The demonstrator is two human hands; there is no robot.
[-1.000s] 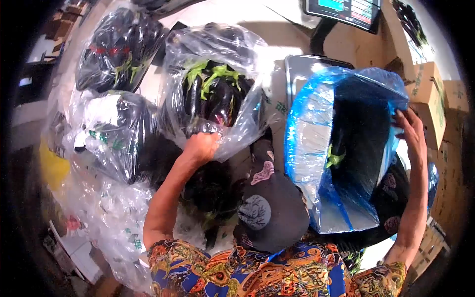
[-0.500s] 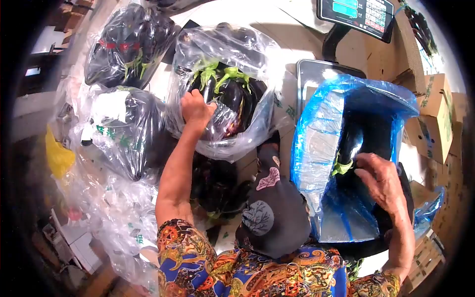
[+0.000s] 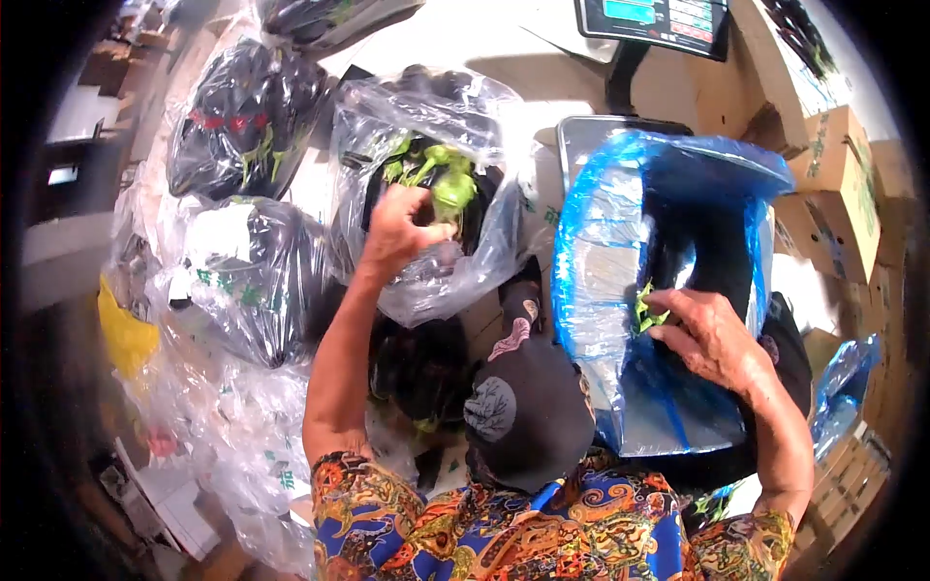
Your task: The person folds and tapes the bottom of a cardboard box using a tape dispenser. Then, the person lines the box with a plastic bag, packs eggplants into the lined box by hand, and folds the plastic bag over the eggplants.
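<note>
Moved since the earlier frame, the left hand [image 3: 395, 230] has turned its fingertips rightward to the green calyxes [image 3: 451, 190], and the right hand [image 3: 705, 334] has come closer to a calyx in the box. At far left lies a filled clear bag [image 3: 242, 121]; nearer, a second bag [image 3: 254, 281] bulges with dark contents, plastic film [image 3: 232, 416] crumpled beside it. Right of these, an open clear bag [image 3: 426, 292] holds glossy dark eggplants [image 3: 491, 186]. The left hand reaches into its mouth, thumb and forefinger apart beside the calyxes; whether they grip, I cannot tell. Farther right, the right hand dips into a blue-lined box [image 3: 579, 242], thumb and forefinger parted around the green calyx [image 3: 643, 308] of a dark eggplant [image 3: 682, 254]; contact is unclear. A scale [image 3: 620, 124] shows beyond the box, cardboard boxes [image 3: 833, 232] at far right.

Judging by the poses, both hands are at the stage of getting hold of single eggplants by the stalk end. Sound handling from here calls for thumb and fingers firm on each calyx, clear of loose bag film and liner.
</note>
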